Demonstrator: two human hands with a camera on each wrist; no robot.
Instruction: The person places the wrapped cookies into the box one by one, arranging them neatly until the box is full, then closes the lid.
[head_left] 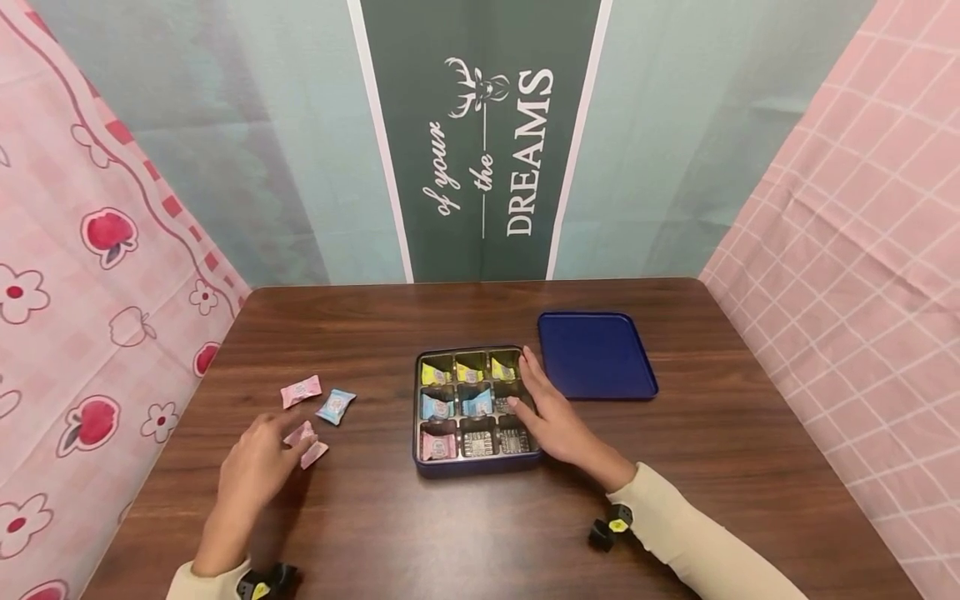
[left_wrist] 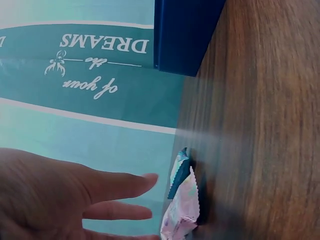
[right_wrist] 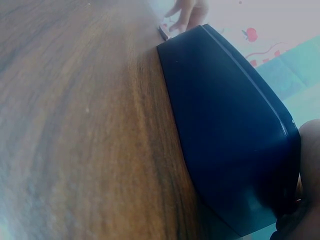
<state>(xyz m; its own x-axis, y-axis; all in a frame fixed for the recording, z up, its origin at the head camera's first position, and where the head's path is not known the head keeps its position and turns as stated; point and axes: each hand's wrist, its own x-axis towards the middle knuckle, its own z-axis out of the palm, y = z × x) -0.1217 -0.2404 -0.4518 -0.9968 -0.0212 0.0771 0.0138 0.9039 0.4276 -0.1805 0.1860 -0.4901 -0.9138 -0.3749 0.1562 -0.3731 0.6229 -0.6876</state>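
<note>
A navy blue tin with several compartments stands mid-table. Yellow-wrapped candies fill its back row. Blue-wrapped candies sit in the middle row's left and centre compartments, and a pink-wrapped candy lies front left. The other two front compartments show bare ridged bottoms; my thumb partly covers the middle-right one. My right hand rests along the tin's right side, fingers extended. My left hand hovers at two loose pink candies, its thumb and fingers apart in the left wrist view.
Another pink candy and a loose blue candy lie just beyond the left hand. The navy lid lies flat behind and right of the tin. A printed curtain hangs behind the wooden table, with pink cloths at both sides.
</note>
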